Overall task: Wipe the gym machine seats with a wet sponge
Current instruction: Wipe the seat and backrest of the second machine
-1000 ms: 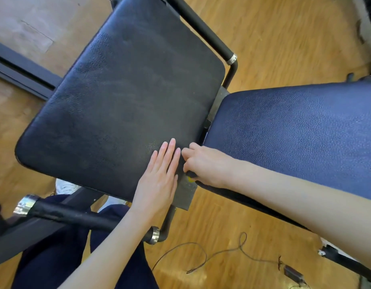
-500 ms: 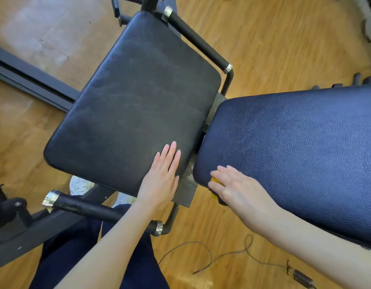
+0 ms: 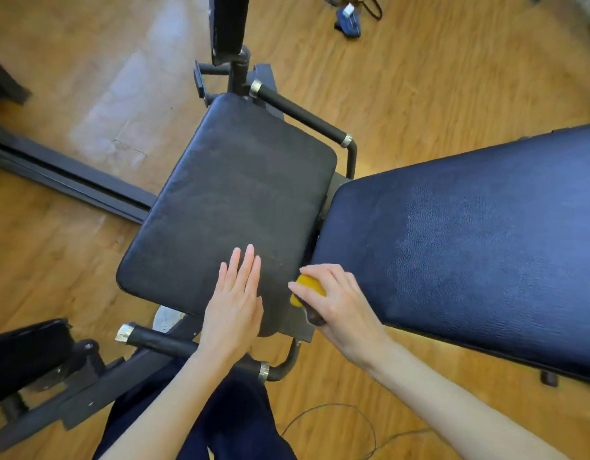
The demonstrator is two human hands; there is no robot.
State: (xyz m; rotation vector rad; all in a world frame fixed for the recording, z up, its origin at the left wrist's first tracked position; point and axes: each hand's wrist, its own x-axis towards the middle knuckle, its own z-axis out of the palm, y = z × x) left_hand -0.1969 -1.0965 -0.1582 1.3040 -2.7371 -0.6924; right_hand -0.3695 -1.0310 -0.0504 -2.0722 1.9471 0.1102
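Observation:
A black padded seat (image 3: 234, 207) fills the middle of the view. A dark blue back pad (image 3: 479, 247) stretches away to its right, with a paler streaked patch near its middle. My left hand (image 3: 235, 303) lies flat, fingers straight, on the seat's near right corner. My right hand (image 3: 336, 303) grips a yellow sponge (image 3: 308, 288) at the gap between seat and back pad, over the grey metal bracket; most of the sponge is hidden under my fingers.
Black handle bars with chrome collars flank the seat, one far right (image 3: 303, 117) and one near left (image 3: 161, 341). A dark frame rail (image 3: 64, 180) crosses the wooden floor at left. A thin cable (image 3: 353, 416) lies on the floor near my legs. A blue object (image 3: 348, 19) sits at the top.
The view has pulled back and upward, showing more of the machine. My right hand with the sponge moved from the back pad's near corner left to the gap. My left hand stayed flat on the seat.

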